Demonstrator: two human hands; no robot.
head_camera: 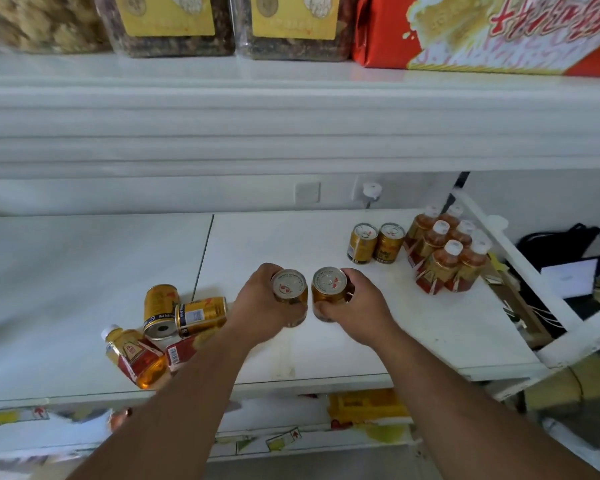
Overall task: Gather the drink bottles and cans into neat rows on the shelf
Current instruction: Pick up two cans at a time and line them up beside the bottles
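My left hand (260,308) grips a gold can (290,289) held upright over the middle of the white shelf (291,237). Beside it, my right hand (357,308) grips a second gold can (329,289), the two cans almost touching. At the back right two gold cans (374,243) stand side by side, next to a block of several amber tea bottles (445,252) with white caps. At the front left two gold cans (181,311) lie tipped over, with an amber bottle (136,356) on its side and another bottle (179,353) partly hidden by my left forearm.
An upper shelf (291,77) overhangs the work area and carries snack jars and a red box. The shelf's right side ends at a white bracket (520,258), with a black bag and papers beyond. A lower shelf edge with price tags runs below.
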